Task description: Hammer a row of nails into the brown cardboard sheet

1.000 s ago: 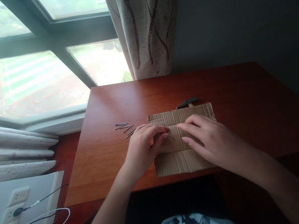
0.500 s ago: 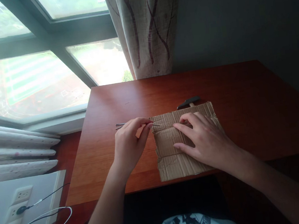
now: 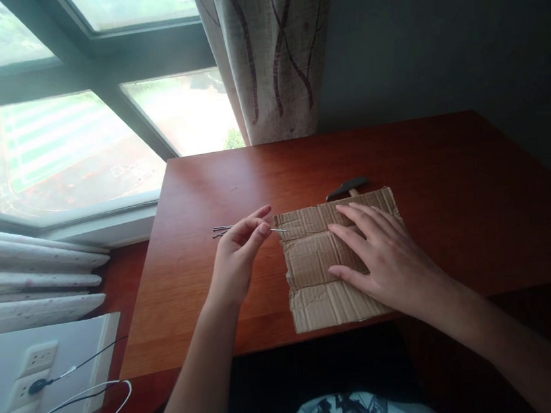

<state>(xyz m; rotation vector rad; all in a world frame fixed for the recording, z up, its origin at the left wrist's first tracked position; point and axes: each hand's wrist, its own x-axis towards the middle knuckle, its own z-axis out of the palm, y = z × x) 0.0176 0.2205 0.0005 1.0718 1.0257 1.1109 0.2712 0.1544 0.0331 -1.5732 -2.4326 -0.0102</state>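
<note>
Between the thumb and fingers of my left hand is a thin metal nail, its end pointing right over the left edge of a creased piece of cardboard. My right hand lies on the cardboard with its fingers spread, holding nothing. Several more nails lie on the table just beyond my left hand, which partly covers them. Behind the cardboard's far edge rests a hammer; its dark head shows, while most of the wooden handle is hidden under the cardboard.
The reddish wooden table carries all of this, and its front edge runs close to my body. A window and a patterned curtain stand behind it. At lower left are wall sockets with cables.
My left hand has drawn slightly left with the nail, its index finger lifting. My right hand has slid a little to the right, its fingers spreading flatter on the cardboard.
</note>
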